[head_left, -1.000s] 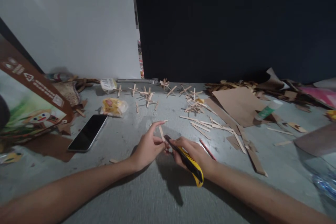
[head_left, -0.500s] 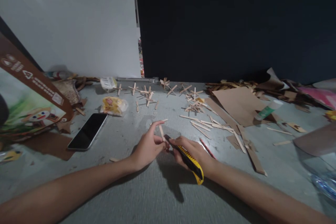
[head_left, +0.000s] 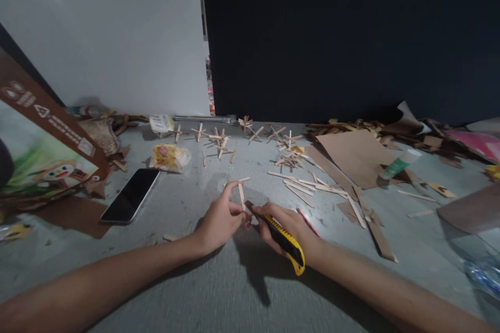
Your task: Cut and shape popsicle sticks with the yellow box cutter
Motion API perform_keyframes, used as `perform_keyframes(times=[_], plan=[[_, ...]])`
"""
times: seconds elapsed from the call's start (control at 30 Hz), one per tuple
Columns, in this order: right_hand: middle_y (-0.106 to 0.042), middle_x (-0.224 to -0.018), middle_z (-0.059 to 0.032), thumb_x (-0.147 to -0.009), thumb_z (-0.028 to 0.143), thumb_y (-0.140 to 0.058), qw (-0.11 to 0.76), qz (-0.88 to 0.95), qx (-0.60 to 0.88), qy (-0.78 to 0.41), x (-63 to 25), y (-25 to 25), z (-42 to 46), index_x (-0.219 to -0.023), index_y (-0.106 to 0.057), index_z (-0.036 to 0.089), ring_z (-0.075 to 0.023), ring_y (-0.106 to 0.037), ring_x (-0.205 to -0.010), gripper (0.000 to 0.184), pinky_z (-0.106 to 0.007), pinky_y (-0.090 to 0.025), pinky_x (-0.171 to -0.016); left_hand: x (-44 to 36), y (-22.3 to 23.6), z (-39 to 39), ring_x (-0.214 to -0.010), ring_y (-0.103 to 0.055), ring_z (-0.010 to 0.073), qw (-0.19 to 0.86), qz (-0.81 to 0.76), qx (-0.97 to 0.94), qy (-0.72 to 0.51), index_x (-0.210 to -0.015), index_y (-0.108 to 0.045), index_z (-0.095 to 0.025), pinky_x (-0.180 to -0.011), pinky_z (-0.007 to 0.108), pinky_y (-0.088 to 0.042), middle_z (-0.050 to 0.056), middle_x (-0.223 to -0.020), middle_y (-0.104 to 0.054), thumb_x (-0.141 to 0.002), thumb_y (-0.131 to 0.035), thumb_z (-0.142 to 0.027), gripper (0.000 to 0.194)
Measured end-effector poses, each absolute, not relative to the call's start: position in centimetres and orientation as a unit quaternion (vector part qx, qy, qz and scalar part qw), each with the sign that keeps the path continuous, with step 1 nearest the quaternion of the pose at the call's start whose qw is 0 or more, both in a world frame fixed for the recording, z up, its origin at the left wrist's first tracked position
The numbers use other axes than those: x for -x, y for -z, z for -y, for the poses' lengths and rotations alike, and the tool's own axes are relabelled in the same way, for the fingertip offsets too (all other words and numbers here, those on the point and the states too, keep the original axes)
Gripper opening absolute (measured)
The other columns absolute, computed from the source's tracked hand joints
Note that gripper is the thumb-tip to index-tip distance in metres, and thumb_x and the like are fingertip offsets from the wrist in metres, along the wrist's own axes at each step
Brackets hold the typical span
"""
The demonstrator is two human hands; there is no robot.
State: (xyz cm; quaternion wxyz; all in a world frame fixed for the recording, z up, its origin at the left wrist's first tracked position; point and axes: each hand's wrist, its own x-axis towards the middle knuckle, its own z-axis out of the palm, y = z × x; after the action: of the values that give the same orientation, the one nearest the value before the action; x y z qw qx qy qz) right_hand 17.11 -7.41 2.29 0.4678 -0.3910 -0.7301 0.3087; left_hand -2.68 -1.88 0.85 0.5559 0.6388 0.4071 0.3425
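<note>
My left hand (head_left: 222,218) is closed on a wooden craft stick (head_left: 241,196), which stands up between the thumb and fingers. In my right hand (head_left: 287,226) is a yellow and black utility knife (head_left: 287,242), its tip pointing at the stick. Tip and stick are very close; whether they touch I cannot tell. Just beyond the left fingertips another craft stick (head_left: 244,179) lies on the grey table (head_left: 203,291). Loose craft sticks (head_left: 304,186) are scattered ahead of my right hand, and a thin red item (head_left: 307,218) lies partly hidden behind it.
Small crossed-stick pieces (head_left: 221,143) stand toward the back. On the left are a phone (head_left: 130,195), a yellow packet (head_left: 170,157) and a printed bag (head_left: 47,151). Cardboard (head_left: 357,156), a glue stick (head_left: 400,163) and a clear plastic item (head_left: 484,276) lie right.
The knife and my right hand have shifted very slightly to the right and down. The stick in my left hand now stands a little more upright.
</note>
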Motion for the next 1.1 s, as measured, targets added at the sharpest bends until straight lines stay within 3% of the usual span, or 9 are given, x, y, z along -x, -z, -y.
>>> perform_keyframes(times=[0.13, 0.33, 0.47, 0.63, 0.9, 1.1], plan=[[-0.075, -0.09, -0.0035, -0.098, 0.018, -0.056, 0.421, 0.812, 0.342, -0.216, -17.4, -2.3, 7.2, -0.114, -0.063, 0.028, -0.019, -0.073, -0.074, 0.021, -0.03, -0.058, -0.068, 2.7, -0.9, 1.9, -0.065, -0.074, 0.0189, 0.564, -0.404, -0.632, -0.344, -0.156, -0.041, -0.019, -0.067, 0.027, -0.053, -0.001, -0.071, -0.077, -0.082, -0.073, -0.02, 0.08], [-0.076, -0.097, -0.0045, -0.096, 0.014, -0.058, 0.387, 0.829, 0.335, -0.227, -17.8, -2.3, 7.1, -0.121, -0.058, 0.028, -0.0182, -0.072, -0.075, 0.027, -0.03, -0.058, -0.071, 2.9, -1.0, 1.6, -0.065, -0.076, 0.0213, 0.568, -0.412, -0.628, -0.336, -0.153, -0.039, -0.014, -0.064, 0.027, -0.054, 0.002, -0.071, -0.079, -0.083, -0.077, -0.023, 0.08], [-0.075, -0.084, -0.0006, -0.099, 0.019, -0.06, 0.415, 0.796, 0.347, -0.271, -17.6, -2.0, 7.4, -0.116, -0.063, 0.028, -0.0175, -0.071, -0.067, 0.02, -0.03, -0.058, -0.069, 3.0, -1.0, 1.8, -0.064, -0.076, 0.0196, 0.578, -0.394, -0.627, -0.342, -0.151, -0.042, -0.017, -0.066, 0.026, -0.054, 0.001, -0.07, -0.078, -0.084, -0.077, -0.021, 0.076], [-0.077, -0.081, -0.0028, -0.103, 0.028, -0.062, 0.479, 0.726, 0.408, -0.278, -17.3, -1.3, 7.3, -0.111, -0.07, 0.025, -0.0181, -0.074, -0.066, 0.012, -0.028, -0.056, -0.065, 2.8, -1.1, 1.7, -0.064, -0.075, 0.0206, 0.592, -0.377, -0.622, -0.346, -0.153, -0.04, -0.015, -0.067, 0.028, -0.055, 0.002, -0.069, -0.078, -0.084, -0.081, -0.03, 0.082], [-0.076, -0.079, -0.0036, -0.107, 0.051, -0.059, 0.518, 0.64, 0.396, -0.406, -17.0, -0.2, 6.8, -0.112, -0.069, 0.022, -0.0183, -0.074, -0.068, 0.031, -0.03, -0.057, -0.065, 2.8, -1.6, 1.6, -0.059, -0.071, 0.0199, 0.612, -0.363, -0.61, -0.348, -0.153, -0.036, -0.015, -0.061, 0.027, -0.053, 0.0, -0.067, -0.076, -0.082, -0.085, -0.043, 0.09], [-0.076, -0.079, -0.0041, -0.105, 0.055, -0.064, 0.541, 0.599, 0.369, -0.46, -16.8, -0.6, 6.8, -0.11, -0.067, 0.023, -0.0198, -0.074, -0.069, 0.033, -0.033, -0.059, -0.067, 2.7, -1.3, 1.3, -0.053, -0.068, 0.0189, 0.622, -0.351, -0.605, -0.351, -0.147, -0.036, -0.016, -0.055, 0.026, -0.052, -0.003, -0.062, -0.073, -0.08, -0.087, -0.047, 0.09]])
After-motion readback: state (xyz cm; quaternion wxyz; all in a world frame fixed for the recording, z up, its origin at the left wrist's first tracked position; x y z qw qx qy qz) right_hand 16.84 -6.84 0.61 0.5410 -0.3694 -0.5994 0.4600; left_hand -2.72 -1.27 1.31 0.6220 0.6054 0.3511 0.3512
